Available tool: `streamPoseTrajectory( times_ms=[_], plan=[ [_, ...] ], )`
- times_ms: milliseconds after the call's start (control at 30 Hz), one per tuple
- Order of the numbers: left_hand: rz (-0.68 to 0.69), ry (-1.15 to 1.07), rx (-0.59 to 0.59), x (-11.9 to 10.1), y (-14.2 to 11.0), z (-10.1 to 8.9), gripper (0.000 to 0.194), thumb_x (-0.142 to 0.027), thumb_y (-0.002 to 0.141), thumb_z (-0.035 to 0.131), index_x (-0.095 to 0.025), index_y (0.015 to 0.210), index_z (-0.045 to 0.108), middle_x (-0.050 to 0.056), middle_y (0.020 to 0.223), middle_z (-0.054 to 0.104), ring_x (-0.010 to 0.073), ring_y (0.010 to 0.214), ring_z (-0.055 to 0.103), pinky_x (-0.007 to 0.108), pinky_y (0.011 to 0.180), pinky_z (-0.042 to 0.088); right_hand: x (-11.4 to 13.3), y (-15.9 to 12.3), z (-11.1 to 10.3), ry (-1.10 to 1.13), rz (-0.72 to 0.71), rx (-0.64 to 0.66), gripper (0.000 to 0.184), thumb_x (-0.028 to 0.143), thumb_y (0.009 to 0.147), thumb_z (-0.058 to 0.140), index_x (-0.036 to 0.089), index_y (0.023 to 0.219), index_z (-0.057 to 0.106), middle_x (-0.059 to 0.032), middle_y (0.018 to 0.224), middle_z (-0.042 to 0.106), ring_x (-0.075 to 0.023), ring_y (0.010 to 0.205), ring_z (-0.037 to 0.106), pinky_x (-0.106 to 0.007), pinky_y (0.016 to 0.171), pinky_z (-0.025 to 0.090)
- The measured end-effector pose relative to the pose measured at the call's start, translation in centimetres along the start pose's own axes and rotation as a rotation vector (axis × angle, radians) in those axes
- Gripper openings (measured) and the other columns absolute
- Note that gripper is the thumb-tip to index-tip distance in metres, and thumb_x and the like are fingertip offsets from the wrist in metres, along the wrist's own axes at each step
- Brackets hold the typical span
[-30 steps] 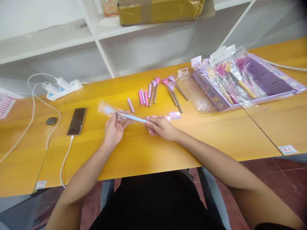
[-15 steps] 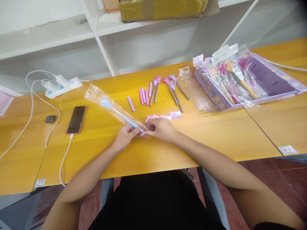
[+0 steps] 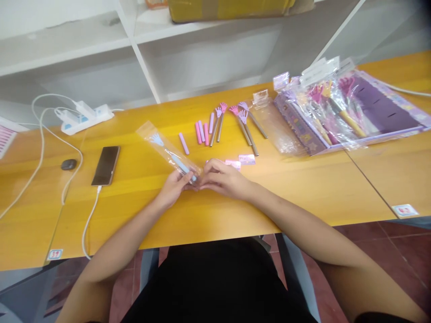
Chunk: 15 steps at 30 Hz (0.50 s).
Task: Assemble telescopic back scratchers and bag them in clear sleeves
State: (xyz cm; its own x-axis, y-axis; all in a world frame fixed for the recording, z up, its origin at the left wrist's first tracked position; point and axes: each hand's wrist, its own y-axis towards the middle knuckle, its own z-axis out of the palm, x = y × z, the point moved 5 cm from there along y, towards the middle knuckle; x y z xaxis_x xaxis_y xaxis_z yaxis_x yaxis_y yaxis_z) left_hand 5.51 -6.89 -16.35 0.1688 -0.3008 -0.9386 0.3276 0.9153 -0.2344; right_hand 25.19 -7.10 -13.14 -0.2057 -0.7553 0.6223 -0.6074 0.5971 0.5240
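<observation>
A light-blue back scratcher [image 3: 182, 163] with a hand-shaped head lies slantwise inside a clear plastic bag [image 3: 145, 130]. My left hand [image 3: 172, 189] is closed round the handle end through the bag, thumb on top. My right hand [image 3: 227, 180] pinches at the bag's near end, close to the left fingertips; the exact grip is partly hidden. Small printed cards [image 3: 247, 159] lie just beyond my right hand, some covered by it. Farther back are several back scratchers [image 3: 247, 128] with metal rods and pink or purple heads, and loose pink and purple handle sleeves [image 3: 183, 143].
At right, a purple display box [image 3: 380, 103] holds bagged back scratchers [image 3: 336, 105]; empty-looking plastic bags [image 3: 278, 130] lie beside it. At left are a phone [image 3: 106, 166] on a cable, a small black object [image 3: 68, 164] and a power strip [image 3: 87, 119]. White shelving [image 3: 144, 67] stands behind.
The bag's far end has swung right and the back scratcher has turned steeper. It has slid toward my hands in the bag. My right fingers have shifted slightly away from the handle end.
</observation>
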Motion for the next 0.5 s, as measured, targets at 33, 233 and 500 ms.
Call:
streamPoseTrajectory(
  times_ms=[33, 233, 500],
  plan=[
    [0.007, 0.042, 0.03, 0.1, 0.0, 0.2, 0.056, -0.063, 0.086, 0.092, -0.016, 0.111, 0.073, 0.006, 0.092, 0.08, 0.0202, 0.076, 0.078, 0.033, 0.072, 0.065, 0.1, 0.0, 0.0, 0.022, -0.002, -0.042, 0.023, 0.04, 0.113, 0.065, 0.023, 0.108, 0.079, -0.0083, 0.11, 0.061, -0.0185, 0.094, 0.065, -0.032, 0.081, 0.056],
    [-0.01, 0.176, 0.162, 0.8, -0.1, 0.6, 0.053, -0.065, 0.088, 0.089, -0.016, 0.105, 0.077, 0.007, 0.085, 0.079, 0.021, 0.073, 0.076, 0.032, 0.07, 0.062, -0.2, 0.3, -0.3, 0.039, 0.108, -0.142, 0.024, 0.044, 0.107, 0.074, 0.022, 0.1, 0.078, -0.0109, 0.118, 0.06, -0.0206, 0.095, 0.064, -0.036, 0.078, 0.057],
    [0.002, 0.249, 0.205, 0.9, -0.6, 0.3, 0.046, -0.062, 0.093, 0.084, -0.017, 0.1, 0.077, 0.005, 0.084, 0.074, 0.0164, 0.07, 0.067, 0.029, 0.065, 0.054, -1.2, 0.4, 0.1, 0.202, 0.237, -0.11, 0.031, 0.052, 0.104, 0.076, 0.022, 0.1, 0.072, -0.0089, 0.112, 0.066, -0.0192, 0.088, 0.065, -0.034, 0.075, 0.057]
  ],
)
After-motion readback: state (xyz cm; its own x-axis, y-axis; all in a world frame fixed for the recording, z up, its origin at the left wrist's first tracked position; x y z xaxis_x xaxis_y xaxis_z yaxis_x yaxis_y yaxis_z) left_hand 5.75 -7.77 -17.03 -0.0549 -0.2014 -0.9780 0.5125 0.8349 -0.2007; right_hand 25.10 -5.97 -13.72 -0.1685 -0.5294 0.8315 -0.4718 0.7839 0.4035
